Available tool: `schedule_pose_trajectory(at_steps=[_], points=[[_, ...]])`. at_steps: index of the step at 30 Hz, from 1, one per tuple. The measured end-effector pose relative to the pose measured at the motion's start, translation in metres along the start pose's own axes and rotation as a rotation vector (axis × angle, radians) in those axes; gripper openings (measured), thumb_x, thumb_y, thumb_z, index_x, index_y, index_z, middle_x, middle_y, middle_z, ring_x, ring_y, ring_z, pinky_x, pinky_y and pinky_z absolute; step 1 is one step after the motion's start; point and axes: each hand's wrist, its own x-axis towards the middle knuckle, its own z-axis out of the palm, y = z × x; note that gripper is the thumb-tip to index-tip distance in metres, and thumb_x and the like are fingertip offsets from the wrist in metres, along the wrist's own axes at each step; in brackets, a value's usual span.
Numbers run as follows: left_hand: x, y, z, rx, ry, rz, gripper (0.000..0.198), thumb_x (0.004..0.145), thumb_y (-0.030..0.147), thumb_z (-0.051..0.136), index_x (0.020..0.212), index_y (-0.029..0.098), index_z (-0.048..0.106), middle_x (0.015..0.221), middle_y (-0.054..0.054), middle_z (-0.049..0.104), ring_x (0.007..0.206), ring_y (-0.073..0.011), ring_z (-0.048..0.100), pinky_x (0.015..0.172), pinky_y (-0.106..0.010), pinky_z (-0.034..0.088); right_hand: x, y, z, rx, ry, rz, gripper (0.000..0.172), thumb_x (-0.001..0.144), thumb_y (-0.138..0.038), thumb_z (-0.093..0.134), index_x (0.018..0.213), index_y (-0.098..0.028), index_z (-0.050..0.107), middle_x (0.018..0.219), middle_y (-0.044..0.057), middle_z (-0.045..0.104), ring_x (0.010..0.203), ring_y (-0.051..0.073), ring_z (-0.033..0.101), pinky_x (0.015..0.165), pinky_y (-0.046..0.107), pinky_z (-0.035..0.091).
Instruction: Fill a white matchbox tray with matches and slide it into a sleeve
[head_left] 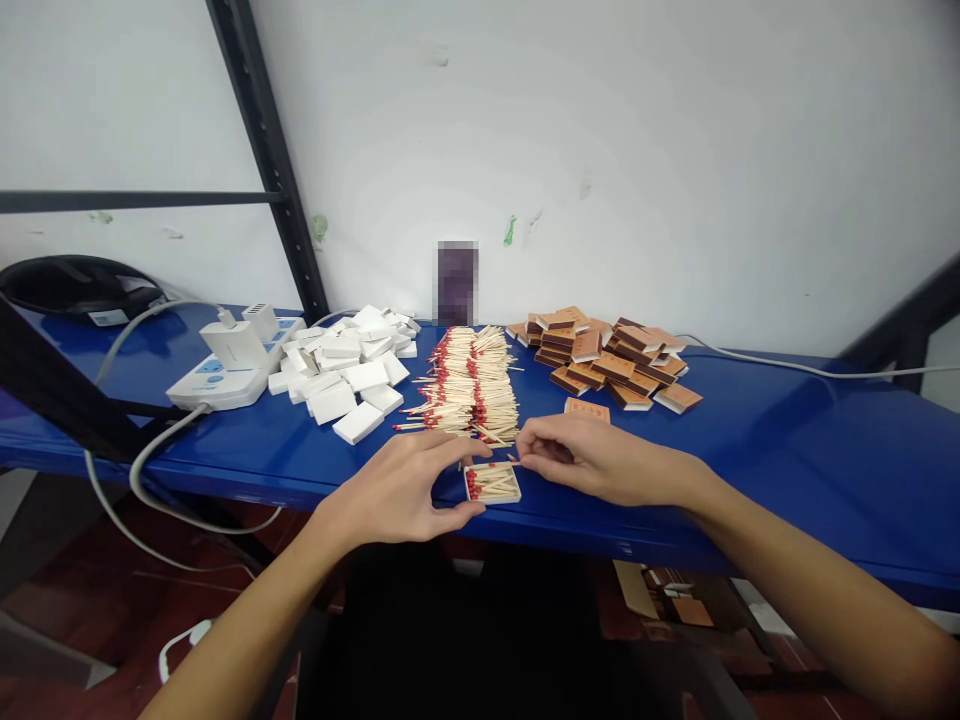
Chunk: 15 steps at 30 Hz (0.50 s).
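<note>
A small white matchbox tray (517, 492) lies at the shelf's front edge, partly filled with red-headed matches. My left hand (409, 487) steadies it, thumb at the near side and fingers at the far side. My right hand (592, 458) is closed in a pinch at the tray's right end, on what looks like a match (508, 463) reaching over the tray. Just behind both hands spreads a big heap of loose matches (476, 385). An orange matchbox sleeve (586, 409) lies right behind my right hand, which partly covers it.
White trays (358, 375) are piled on the left, orange and brown sleeves (611, 362) on the right. A power strip (225, 378) with chargers and cables stands far left beside a black rack post (270, 150). A blurred dark rectangle (457, 285) leans at the wall.
</note>
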Motion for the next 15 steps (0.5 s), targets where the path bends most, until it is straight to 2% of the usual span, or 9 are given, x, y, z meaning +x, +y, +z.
schedule_pose_trajectory(at_steps=[5, 8, 11, 15], points=[[0.0012, -0.0015, 0.0004, -0.009, 0.007, 0.022, 0.039, 0.087, 0.038, 0.066, 0.121, 0.022, 0.059, 0.111, -0.006, 0.071, 0.099, -0.0222, 0.067, 0.084, -0.033, 0.051, 0.0049, -0.0086, 0.0065, 0.032, -0.039, -0.040, 0.025, 0.098, -0.035, 0.048, 0.084, -0.019, 0.060, 0.065, -0.004, 0.050, 0.056, 0.010, 0.042, 0.057, 0.025, 0.032], [0.0013, -0.0023, 0.0001, -0.027, -0.007, 0.046, 0.032, 0.088, 0.036, 0.064, 0.116, 0.021, 0.062, 0.105, -0.005, 0.072, 0.095, -0.0208, 0.067, 0.083, -0.032, 0.051, 0.0046, -0.0083, 0.0064, -0.041, 0.050, -0.002, 0.022, 0.097, -0.037, 0.050, 0.089, -0.020, 0.062, 0.059, -0.006, 0.042, 0.055, 0.011, 0.040, 0.059, 0.025, 0.032], [0.0013, -0.0025, -0.0001, -0.026, -0.010, 0.061, 0.027, 0.088, 0.036, 0.064, 0.110, 0.019, 0.065, 0.098, -0.005, 0.070, 0.089, -0.0191, 0.067, 0.078, -0.031, 0.050, 0.0019, -0.0047, 0.0027, -0.127, 0.140, 0.036, 0.017, 0.096, -0.034, 0.052, 0.096, -0.021, 0.063, 0.057, -0.007, 0.041, 0.055, 0.012, 0.041, 0.060, 0.025, 0.031], [0.0017, -0.0022, 0.0004, -0.023, -0.005, 0.070, 0.025, 0.089, 0.037, 0.063, 0.106, 0.019, 0.066, 0.095, -0.005, 0.069, 0.085, -0.0181, 0.066, 0.076, -0.030, 0.050, -0.0003, -0.0019, -0.0004, -0.141, 0.040, 0.092, 0.016, 0.091, -0.035, 0.057, 0.086, -0.021, 0.065, 0.055, -0.006, 0.043, 0.050, 0.011, 0.040, 0.053, 0.025, 0.027]])
